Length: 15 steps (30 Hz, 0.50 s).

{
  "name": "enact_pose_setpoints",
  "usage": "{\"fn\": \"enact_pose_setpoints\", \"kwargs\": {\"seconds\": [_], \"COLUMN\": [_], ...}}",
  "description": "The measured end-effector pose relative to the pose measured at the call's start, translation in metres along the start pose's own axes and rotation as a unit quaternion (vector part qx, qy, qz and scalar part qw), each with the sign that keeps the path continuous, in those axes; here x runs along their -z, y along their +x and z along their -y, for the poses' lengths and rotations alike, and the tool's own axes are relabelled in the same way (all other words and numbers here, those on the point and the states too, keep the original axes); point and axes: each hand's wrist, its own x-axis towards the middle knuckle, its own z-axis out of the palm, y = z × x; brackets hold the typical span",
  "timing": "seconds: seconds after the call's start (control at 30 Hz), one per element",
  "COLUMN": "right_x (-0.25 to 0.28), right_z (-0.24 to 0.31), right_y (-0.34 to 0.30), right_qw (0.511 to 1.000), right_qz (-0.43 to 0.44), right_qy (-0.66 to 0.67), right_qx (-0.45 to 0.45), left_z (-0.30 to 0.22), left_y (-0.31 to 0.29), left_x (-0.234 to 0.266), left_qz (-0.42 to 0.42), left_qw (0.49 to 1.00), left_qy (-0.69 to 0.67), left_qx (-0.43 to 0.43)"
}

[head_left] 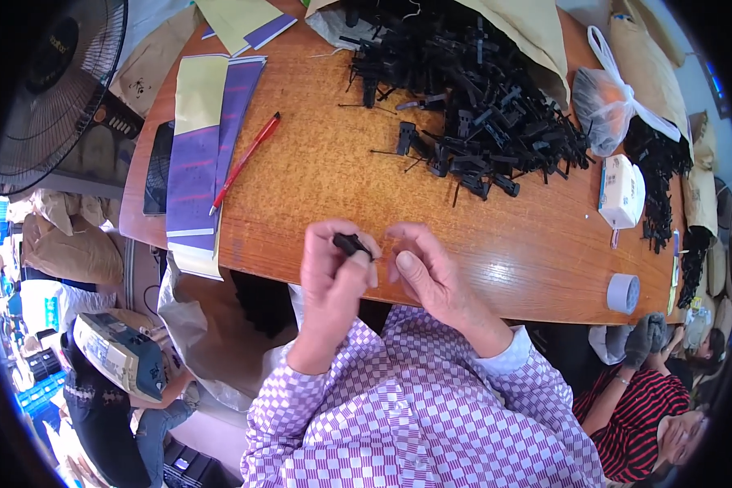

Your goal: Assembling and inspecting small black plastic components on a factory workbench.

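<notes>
Just past the table's near edge, my left hand (pixel 331 272) pinches a small black plastic part (pixel 351 244) between thumb and fingers. Part of the piece is covered by the fingertips. Close on its right is my right hand (pixel 433 272), its thumb and forefinger slightly apart and curved, with nothing visible between them. Beyond both hands lies a large heap of similar black plastic parts (pixel 480 122), several with thin protruding tails. The heap spills from an open paper sack (pixel 537 41) at the far side.
On the left of the wooden table (pixel 317 163) lie purple-and-yellow paper sheets (pixel 195 154), a red pen (pixel 246 163) and a dark phone (pixel 159 167). To the right are a tied plastic bag (pixel 606 106), a tissue pack (pixel 620 191) and a tape roll (pixel 623 293). An open sack (pixel 211 333) stands below the edge.
</notes>
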Motion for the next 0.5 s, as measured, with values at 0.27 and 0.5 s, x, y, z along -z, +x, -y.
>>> {"fn": "enact_pose_setpoints", "kwargs": {"seconds": [0.27, 0.5], "right_x": [0.001, 0.018], "right_z": [-0.003, -0.002], "right_y": [0.002, 0.007], "right_qw": [0.986, 0.973], "right_qz": [-0.004, 0.078], "right_qy": [0.166, 0.201], "right_qx": [-0.031, -0.081], "left_z": [-0.011, -0.001], "left_y": [-0.001, -0.007], "left_x": [0.009, 0.006], "left_qz": [0.037, 0.175], "left_qw": [0.978, 0.964], "left_qy": [-0.158, -0.123], "left_qx": [0.133, 0.157]}}
